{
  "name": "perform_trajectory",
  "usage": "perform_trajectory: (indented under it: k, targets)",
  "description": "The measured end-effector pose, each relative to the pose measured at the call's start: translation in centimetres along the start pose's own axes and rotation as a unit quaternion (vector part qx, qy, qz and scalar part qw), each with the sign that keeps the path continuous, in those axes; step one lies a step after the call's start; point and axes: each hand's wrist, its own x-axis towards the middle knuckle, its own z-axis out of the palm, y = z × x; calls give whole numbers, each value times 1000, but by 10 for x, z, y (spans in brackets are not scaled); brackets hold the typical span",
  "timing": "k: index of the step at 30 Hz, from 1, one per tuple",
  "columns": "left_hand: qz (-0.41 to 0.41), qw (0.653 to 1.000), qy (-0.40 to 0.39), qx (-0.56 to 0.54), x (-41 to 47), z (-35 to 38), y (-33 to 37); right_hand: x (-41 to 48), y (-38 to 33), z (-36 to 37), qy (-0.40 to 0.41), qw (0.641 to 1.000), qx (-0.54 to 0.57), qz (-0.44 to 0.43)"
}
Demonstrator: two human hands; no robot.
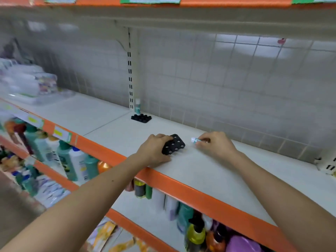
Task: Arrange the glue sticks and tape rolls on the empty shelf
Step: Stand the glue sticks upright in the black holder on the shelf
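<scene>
Two black holders and two glue sticks show on the shelf (112, 135), a white board with an orange front edge.

The left hand (154, 148) holds the nearer black holder (173, 144) close to the front of the shelf. Its grip is closed round the holder's left side, fingers curled over the top. The holder is tilted, its face of round holes turned up and to the right. How many holes it has cannot be counted surely.

The right hand (212, 144) is just to the right of it, thumb and fingertips pinching one small glue stick (195, 140). That stick lies almost level, its white end pointing left toward the held holder, near it but apart from it. Whether the stick touches the shelf cannot be told.

The second black holder (141, 118) lies flat at the back of the shelf, well apart from both hands. The second glue stick (137, 106) stands upright just behind it, white on top and teal below, against the foot of the slotted upright post (130, 70). Whether it stands in the holder or behind it is unclear.

A wire grid back panel (227, 79) runs behind the shelf. White packets (27, 82) are piled at the far left. Many bottles (76, 164) crowd the lower shelves, too blurred to count.
</scene>
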Motion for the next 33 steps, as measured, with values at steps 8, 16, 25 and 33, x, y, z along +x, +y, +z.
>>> perform_trajectory:
  k: [8,16,25,33]
  targets:
    - [-23,999,13,-33,11,-17,-81,60,-51,41,-22,1000,1,-6]
    - [25,998,-22,-52,70,-28,-116,118,-57,59,-18,999,-39,0]
    - [140,987,-41,-69,133,-45,-136,158,-69,53,13,995,-70,69]
    - [221,970,-78,-58,143,-46,-163,131,-88,73,63,985,-45,153]
